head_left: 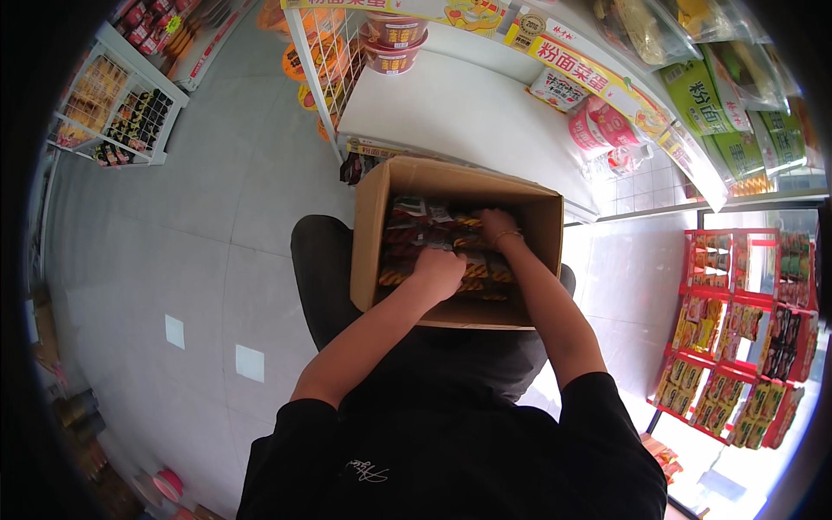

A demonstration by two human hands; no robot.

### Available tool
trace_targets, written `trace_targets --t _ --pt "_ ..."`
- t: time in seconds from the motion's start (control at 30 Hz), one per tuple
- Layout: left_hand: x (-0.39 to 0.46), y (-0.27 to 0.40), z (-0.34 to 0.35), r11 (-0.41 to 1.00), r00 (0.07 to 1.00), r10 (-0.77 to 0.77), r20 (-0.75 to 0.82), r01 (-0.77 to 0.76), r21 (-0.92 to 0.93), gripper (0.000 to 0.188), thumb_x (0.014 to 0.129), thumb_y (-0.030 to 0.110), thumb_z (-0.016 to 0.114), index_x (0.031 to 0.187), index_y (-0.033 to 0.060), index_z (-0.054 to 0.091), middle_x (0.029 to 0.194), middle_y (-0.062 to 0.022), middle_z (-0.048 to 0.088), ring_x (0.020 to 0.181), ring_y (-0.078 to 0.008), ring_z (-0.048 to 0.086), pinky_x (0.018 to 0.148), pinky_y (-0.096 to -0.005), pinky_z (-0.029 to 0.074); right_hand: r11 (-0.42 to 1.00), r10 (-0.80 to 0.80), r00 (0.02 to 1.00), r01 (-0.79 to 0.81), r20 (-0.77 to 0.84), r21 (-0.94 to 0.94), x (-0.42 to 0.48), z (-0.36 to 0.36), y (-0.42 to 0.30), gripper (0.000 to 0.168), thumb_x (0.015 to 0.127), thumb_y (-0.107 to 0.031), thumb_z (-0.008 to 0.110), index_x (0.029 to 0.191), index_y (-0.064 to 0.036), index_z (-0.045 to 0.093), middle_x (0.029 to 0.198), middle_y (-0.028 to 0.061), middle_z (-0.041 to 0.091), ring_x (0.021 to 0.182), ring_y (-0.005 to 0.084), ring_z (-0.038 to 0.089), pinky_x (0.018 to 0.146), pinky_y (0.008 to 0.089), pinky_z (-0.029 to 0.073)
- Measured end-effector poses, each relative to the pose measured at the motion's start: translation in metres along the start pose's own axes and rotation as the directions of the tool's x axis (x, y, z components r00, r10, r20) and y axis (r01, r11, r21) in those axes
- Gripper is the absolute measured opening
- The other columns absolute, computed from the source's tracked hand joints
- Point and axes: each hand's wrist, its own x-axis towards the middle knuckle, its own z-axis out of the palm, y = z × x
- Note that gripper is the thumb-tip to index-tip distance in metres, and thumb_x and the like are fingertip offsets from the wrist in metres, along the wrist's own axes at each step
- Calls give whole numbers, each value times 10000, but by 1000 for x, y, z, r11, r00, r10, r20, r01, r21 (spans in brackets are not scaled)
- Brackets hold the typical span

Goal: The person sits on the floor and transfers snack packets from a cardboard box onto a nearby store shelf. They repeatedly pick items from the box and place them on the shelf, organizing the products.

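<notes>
An open cardboard box [372, 240] rests on or against my knees, in front of a white store shelf. Several packaged food packets [406, 237], dark red on the left and yellow-and-black striped on the right, lie in it. My left hand [442, 270] is inside the box, fingers curled down onto the packets near the middle. Whether it grips one cannot be told. Farther back and to the right, my right hand [499, 227], with a thin bracelet at the wrist, reaches among the striped packets. Its fingertips are hidden in shadow.
A white shelf [448, 97] holds instant noodle bowls [393, 52], a white packet [558, 90] and pink tubs [601, 123]. Bagged goods [705, 104] sit on the shelf above. A red display rack [728, 302] stands at right, a wire basket [123, 107] at upper left.
</notes>
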Motion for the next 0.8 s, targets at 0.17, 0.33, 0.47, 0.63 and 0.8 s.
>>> trace_targets --t 0.17,0.33,0.47,0.63,0.8 --pt "1 -1 0 1000 1000 -15 -2 15 -10 451 873 323 725 1201 25 647 1067 -148 736 992 -318 717 825 -442 581 998 -32 991 39 128 -50 -1 -4 -4 209 895 -178 666 1085 -158 750 1134 186 726 1084 358 693 906 474 571" --pt "-4 -2 -2 1000 1000 -15 -3 15 -4 443 875 324 727 1188 21 652 1062 -152 737 989 -318 719 822 -447 584 995 -31 1000 31 -1 -99 -28 -35 -26 447 828 -316 744 1242 -157 691 1165 188 715 1104 374 678 933 490 560" --pt "-3 -1 1 1000 1000 -15 8 15 6 432 882 328 724 1178 20 655 1055 -152 738 974 -323 722 816 -447 587 997 49 992 -41 114 -71 -46 -43 -45 250 909 -227 626 1108 -135 746 1158 186 715 1111 354 679 919 472 566" --pt "-3 2 5 999 1000 16 7 -16 32 414 893 321 715 1169 20 652 998 -160 742 929 -332 727 796 -446 587 998 53 986 -47 155 -42 -56 -49 -42 257 915 -183 579 1100 -113 744 1170 184 713 1107 346 681 910 460 568" --pt "-10 0 -10 999 1000 27 -4 -27 -31 401 896 308 706 1159 12 642 920 -176 736 888 -338 728 772 -442 585 975 -63 994 80 -90 206 -95 -96 -45 376 897 -174 608 1260 -122 691 1165 150 721 1076 342 689 914 451 558"
